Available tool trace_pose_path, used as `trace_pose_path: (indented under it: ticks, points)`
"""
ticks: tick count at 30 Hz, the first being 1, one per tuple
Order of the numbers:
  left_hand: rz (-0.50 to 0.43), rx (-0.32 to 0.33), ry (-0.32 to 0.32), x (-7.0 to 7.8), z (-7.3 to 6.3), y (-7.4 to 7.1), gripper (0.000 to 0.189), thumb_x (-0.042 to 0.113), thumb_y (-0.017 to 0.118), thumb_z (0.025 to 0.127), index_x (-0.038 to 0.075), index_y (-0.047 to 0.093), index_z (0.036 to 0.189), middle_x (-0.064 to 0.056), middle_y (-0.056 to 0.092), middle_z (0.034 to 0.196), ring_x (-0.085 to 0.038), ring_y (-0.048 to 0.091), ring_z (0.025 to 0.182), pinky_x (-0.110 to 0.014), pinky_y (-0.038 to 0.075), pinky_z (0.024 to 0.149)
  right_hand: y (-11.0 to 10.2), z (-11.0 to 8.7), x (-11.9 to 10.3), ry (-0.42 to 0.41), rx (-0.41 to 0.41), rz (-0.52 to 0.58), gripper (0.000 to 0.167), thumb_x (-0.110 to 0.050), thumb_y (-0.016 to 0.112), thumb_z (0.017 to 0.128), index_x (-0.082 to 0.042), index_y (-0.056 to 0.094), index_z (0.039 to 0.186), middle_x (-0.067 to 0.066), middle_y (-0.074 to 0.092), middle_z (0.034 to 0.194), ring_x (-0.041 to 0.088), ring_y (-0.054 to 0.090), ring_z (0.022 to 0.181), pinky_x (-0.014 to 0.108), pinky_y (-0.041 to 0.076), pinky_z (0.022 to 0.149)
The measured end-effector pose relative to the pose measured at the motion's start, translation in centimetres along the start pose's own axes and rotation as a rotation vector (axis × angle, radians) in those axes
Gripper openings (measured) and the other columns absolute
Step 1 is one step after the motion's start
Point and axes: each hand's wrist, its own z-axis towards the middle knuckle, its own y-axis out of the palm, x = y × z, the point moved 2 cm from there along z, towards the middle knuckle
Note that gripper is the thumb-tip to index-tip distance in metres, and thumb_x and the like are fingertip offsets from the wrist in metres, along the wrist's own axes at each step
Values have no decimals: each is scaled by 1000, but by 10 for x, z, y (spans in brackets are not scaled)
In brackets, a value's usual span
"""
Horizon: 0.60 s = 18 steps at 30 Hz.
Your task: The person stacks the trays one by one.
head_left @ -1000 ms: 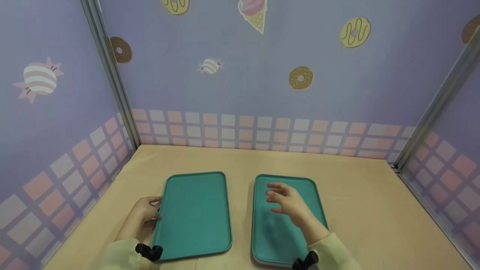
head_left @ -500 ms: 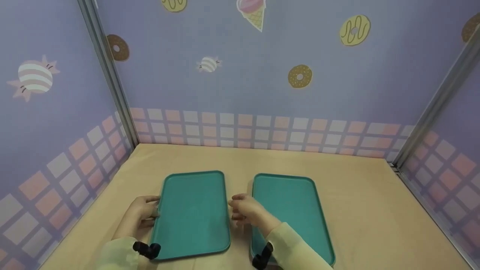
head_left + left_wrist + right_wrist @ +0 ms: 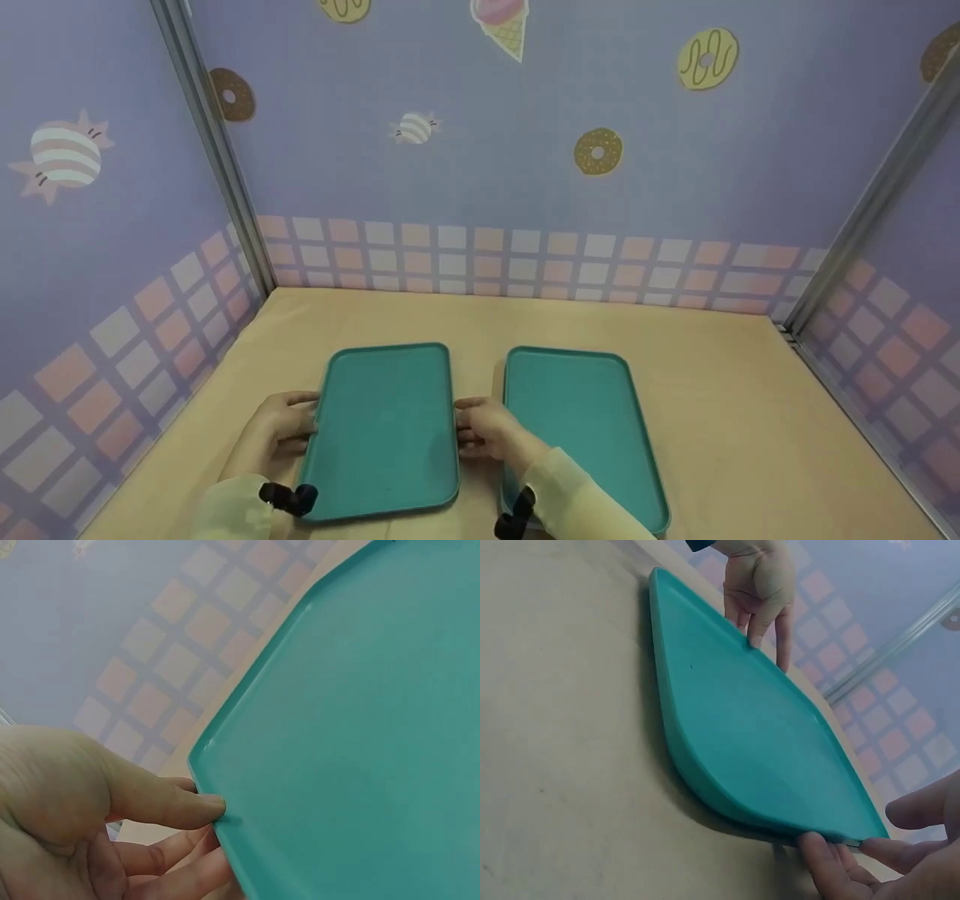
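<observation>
A flat teal rectangular tray (image 3: 386, 427) lies on the left of the table, between both hands. My left hand (image 3: 281, 420) holds its left edge; in the left wrist view the thumb (image 3: 202, 811) presses on the rim and the fingers reach beneath it. At the opposite long edge is my right hand (image 3: 487, 429). Its fingertips (image 3: 815, 846) touch the tray's side in the right wrist view, while the thumb (image 3: 913, 810) stays off the rim. A second teal tray (image 3: 585, 420) lies to the right, partly covered by the right forearm.
A pale yellow cloth covers the table (image 3: 750, 420). Patterned walls (image 3: 480, 172) enclose its back and sides, with metal posts (image 3: 217, 150) at the corners. Something pale shows under the near edge of the right-hand tray.
My right hand has moved left and down from above the right-hand tray to the right edge of the left-hand tray. The left hand keeps its place at the left edge.
</observation>
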Motion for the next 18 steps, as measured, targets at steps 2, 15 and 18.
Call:
trace_pose_path:
  ticks: [2,15,18]
  points:
    - [-11,-15,5,0,0,-1,67,-10,56,92,-2,38,156,-39,55,135,-18,68,68,-32,59,61,0,0,0,7,4,3,50,0,48,100,1,48,150,18,71,112,22,65,88,32,58,67]
    - [-114,-70,17,0,-4,-12,67,-7,64,93,-6,38,155,-33,56,143,-15,75,82,-31,64,72,-1,-6,-1,-44,29,-30,58,7,58,91,-4,52,148,12,64,110,20,58,83,31,55,67]
    - [-133,-82,28,4,-6,-16,69,-4,68,93,-4,38,156,-30,59,141,-14,76,85,-31,65,75,-4,-7,-6,-66,19,-36,59,8,58,91,-5,52,148,10,64,103,19,58,80,30,54,66]
